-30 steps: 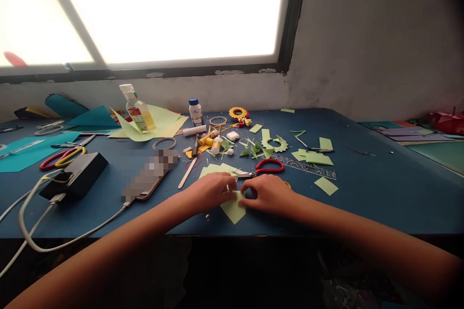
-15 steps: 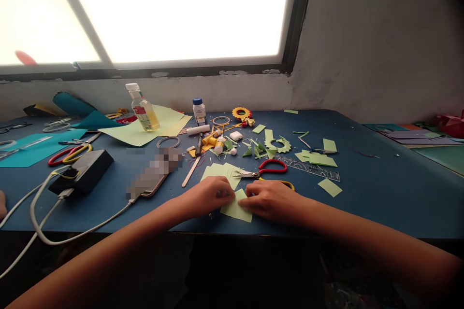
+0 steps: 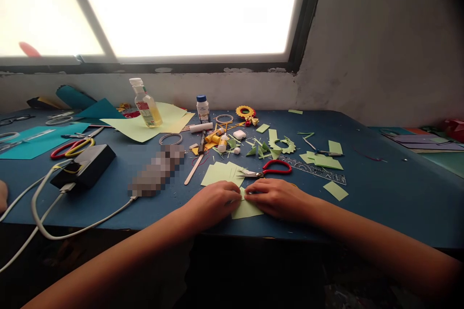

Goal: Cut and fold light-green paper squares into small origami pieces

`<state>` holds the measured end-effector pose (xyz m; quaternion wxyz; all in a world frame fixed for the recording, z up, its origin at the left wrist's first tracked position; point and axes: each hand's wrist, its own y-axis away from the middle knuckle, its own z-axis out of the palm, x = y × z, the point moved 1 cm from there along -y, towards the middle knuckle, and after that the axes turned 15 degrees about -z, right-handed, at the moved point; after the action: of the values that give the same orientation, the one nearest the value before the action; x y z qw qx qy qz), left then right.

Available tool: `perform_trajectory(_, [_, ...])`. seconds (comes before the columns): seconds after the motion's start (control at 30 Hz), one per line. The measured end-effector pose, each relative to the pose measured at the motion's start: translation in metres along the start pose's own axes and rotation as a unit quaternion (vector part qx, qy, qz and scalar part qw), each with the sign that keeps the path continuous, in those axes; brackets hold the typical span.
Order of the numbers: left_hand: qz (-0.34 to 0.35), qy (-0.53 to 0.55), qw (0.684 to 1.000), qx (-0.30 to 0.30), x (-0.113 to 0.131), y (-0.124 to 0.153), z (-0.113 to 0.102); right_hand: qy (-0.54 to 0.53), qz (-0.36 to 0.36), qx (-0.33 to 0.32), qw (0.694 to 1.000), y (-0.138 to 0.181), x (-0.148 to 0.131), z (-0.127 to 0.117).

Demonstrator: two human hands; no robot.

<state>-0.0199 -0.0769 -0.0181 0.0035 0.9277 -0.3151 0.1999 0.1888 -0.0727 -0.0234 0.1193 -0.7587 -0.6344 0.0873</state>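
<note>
A small light-green paper square (image 3: pixel 248 209) lies near the table's front edge, under my two hands. My left hand (image 3: pixel 217 203) has its fingers curled down on the paper's left and upper side. On the upper right side, my right hand (image 3: pixel 276 198) pinches the same paper, its fingertips close to the left ones. The hands partly cover the sheet's far edge. Just beyond them lie scissors (image 3: pixel 277 167) with a red handle, the other handle mostly behind my right hand. More light-green paper pieces (image 3: pixel 218 174) overlap beside the scissor blades.
A clear stencil ruler (image 3: pixel 319 173) and cut green papers (image 3: pixel 328 161) lie to the right. Behind are a green paper ring (image 3: pixel 289 146), glue bottle (image 3: pixel 203 109) and oil-coloured bottle (image 3: pixel 148 110). At left, a black box (image 3: pixel 84 166) trails white cables; a hand (image 3: pixel 3 196) shows at the edge.
My hands have drawn closer together over the paper square, with the fingers now covering its far part. The paper has turned slightly. The whole view has shifted a little.
</note>
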Motion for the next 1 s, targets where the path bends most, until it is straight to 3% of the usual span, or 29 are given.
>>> perform_trajectory(0.37, [0.155, -0.131, 0.979, 0.032, -0.0047, 0.0029, -0.0012, -0.055, 0.022, 0.038, 0.997, 0.002, -0.0027, 0.0026])
perform_trajectory(0.8, [0.182, -0.153, 0.971, 0.013, -0.0089, 0.0025, -0.006, -0.076, 0.057, 0.031, 0.995, 0.0018, -0.0078, 0.0022])
perform_trajectory(1.0, [0.139, -0.099, 0.985, 0.018, -0.0075, 0.0052, -0.0065, -0.056, 0.045, -0.028, 0.997, -0.0033, -0.0076, -0.0006])
